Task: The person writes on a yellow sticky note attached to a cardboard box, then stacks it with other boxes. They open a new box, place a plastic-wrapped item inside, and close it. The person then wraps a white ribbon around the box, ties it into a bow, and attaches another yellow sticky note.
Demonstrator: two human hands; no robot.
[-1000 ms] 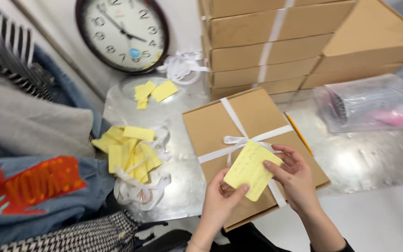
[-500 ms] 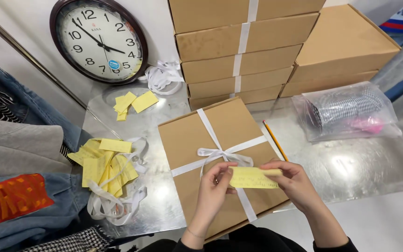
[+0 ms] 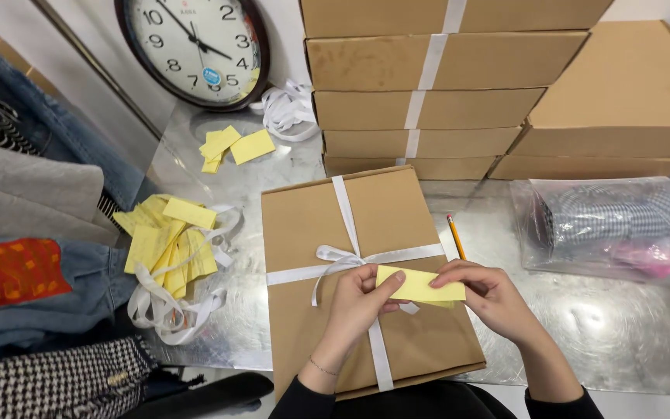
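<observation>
A flat brown cardboard box tied crosswise with white ribbon lies on the shiny metal table in front of me. Both hands hold a folded yellow paper note just above the box, beside the ribbon's bow. My left hand pinches the note's left end with thumb and fingers. My right hand grips its right end. The note lies flat and long, left to right.
A stack of ribbon-tied brown boxes stands behind, with plain boxes to the right. A pencil, a clear bag of fabric, yellow notes with loose ribbon, a wall clock and clothes at left.
The yellow note went from an open sheet held over the box to a folded narrow strip pinched between both hands. My view shifted closer and slightly left.
</observation>
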